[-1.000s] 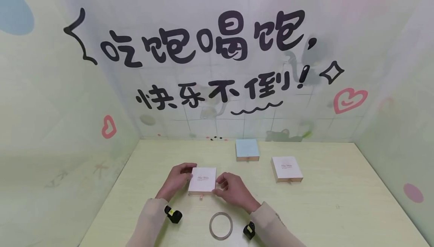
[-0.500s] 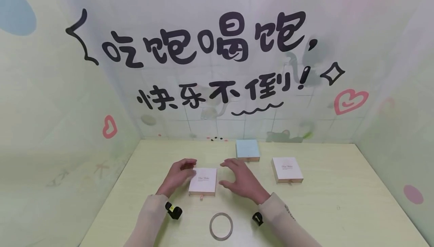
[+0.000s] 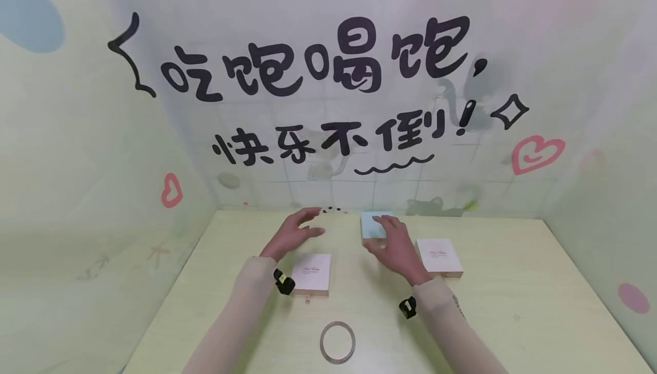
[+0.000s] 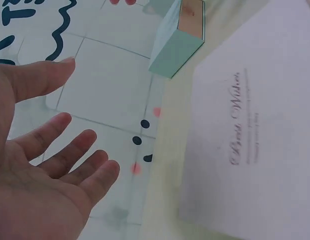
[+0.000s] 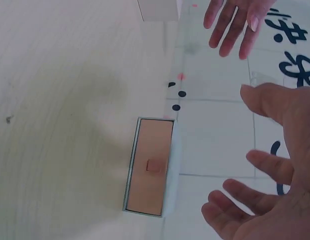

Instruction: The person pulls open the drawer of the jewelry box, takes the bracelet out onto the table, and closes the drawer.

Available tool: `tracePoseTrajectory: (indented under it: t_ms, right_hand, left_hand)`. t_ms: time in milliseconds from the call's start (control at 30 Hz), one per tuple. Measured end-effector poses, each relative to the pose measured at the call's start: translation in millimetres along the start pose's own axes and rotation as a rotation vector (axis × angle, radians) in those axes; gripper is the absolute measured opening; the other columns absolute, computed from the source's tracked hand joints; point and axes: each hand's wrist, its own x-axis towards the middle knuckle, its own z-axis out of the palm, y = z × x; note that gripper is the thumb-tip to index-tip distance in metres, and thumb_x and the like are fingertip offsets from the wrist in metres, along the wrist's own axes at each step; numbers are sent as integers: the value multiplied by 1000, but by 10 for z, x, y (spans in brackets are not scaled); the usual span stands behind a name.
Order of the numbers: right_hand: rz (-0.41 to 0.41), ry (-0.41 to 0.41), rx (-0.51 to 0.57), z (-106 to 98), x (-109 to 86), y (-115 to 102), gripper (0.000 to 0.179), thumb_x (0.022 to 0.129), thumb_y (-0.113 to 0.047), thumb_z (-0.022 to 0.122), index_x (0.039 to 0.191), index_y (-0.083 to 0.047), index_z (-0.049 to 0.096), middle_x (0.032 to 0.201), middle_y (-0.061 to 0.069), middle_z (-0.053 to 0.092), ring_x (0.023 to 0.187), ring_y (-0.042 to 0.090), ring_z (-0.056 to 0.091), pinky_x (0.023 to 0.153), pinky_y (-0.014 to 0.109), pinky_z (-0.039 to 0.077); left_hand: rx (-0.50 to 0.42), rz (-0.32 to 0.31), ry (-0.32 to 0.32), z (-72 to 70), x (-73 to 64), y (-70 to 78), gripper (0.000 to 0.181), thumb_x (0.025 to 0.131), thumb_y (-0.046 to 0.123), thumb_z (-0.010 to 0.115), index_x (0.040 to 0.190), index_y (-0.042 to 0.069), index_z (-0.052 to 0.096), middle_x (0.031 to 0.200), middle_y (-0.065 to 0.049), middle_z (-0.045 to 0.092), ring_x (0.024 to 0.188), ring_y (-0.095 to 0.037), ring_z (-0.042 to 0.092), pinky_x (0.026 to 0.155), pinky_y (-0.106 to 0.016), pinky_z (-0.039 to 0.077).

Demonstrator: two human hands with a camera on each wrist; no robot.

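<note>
My left hand (image 3: pixel 292 235) hovers above and beyond a white box (image 3: pixel 311 273) with small print on its lid, its fingers spread and holding nothing. My right hand (image 3: pixel 398 249) is over the front of a light blue box (image 3: pixel 369 224) at the back of the table, hiding part of it in the head view. In the right wrist view a gap shows between that hand and the blue box's pinkish front (image 5: pixel 150 167), which has a small tab. The left wrist view shows the white lid (image 4: pixel 250 130) close by, apart from the fingers.
A second white box (image 3: pixel 441 255) sits right of the right hand. Nearer the front of the table (image 3: pixel 513 305) lies a pale ring-shaped bangle (image 3: pixel 337 342). A printed backdrop (image 3: pixel 339 191) rises behind the table's far edge.
The right hand has left the side of the nearer white box and moved forward and right to the blue box. The left hand has let go of that white box and moved forward.
</note>
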Motion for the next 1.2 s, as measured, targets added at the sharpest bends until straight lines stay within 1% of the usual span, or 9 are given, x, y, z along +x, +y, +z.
tracePoseTrajectory:
  t_ms: [167,333,433,600,700,800,867,967,1200]
  right_hand:
    - [179,9,86,5,41,109,72,89,-28,78,147,3,49,150,29,46,138,50,43,110,61,42]
    - [380,-6,172,42,72,174,78,93,-33,73,152,6,40,153,32,40,142,49,40,115,60,38]
    - [451,-5,211,63,85,186,79,96,-35,69,153,8,36,153,34,37,143,49,38,117,59,36]
    - [510,-20,191,67,105,201,79,98,-37,65,152,12,35,152,35,37,143,50,38,118,59,35]
    - [539,-14,168,90,115,227,77,98,-37,65,150,13,38,150,36,40,140,49,42,116,59,37]
    - [553,31,176,152,120,264,74,97,-33,66,148,14,40,145,38,42,135,50,46,113,59,40]
    - [546,80,187,209,127,290,71,96,-29,68,145,16,43,142,39,43,130,52,49,111,59,41]
    - [535,125,181,280,139,312,67,95,-26,69,141,17,46,137,39,46,125,51,51,107,58,44]
    - [556,157,174,324,150,305,62,94,-24,69,138,15,48,131,35,50,121,47,50,102,56,45]
  left_hand:
    - [37,3,-65,76,255,139,63,96,26,71,153,18,48,158,-7,48,150,-32,38,119,-57,35]
    - [53,19,-116,216,502,230,60,97,21,69,152,10,48,157,-10,50,148,-33,41,121,-52,35]
    - [51,21,-134,320,631,244,56,98,18,67,151,8,50,155,-13,51,147,-34,43,120,-50,37]
    - [46,-4,-153,509,800,260,53,99,17,66,149,8,52,154,-16,51,146,-35,44,118,-51,39]
    - [60,-36,-160,627,859,272,53,99,18,65,149,9,52,154,-17,50,145,-36,44,117,-51,41]
    - [65,-58,-149,746,903,265,54,98,17,64,150,7,50,155,-19,48,144,-37,45,115,-52,42]
    - [60,-71,-138,817,933,251,55,98,16,63,151,7,48,155,-20,47,144,-38,45,115,-52,42]
    - [74,-72,-129,901,978,236,58,98,14,62,153,7,45,156,-20,47,144,-38,44,116,-52,41]
    - [91,-65,-133,1022,989,270,57,95,4,63,150,3,49,153,-21,50,144,-37,45,120,-50,37]
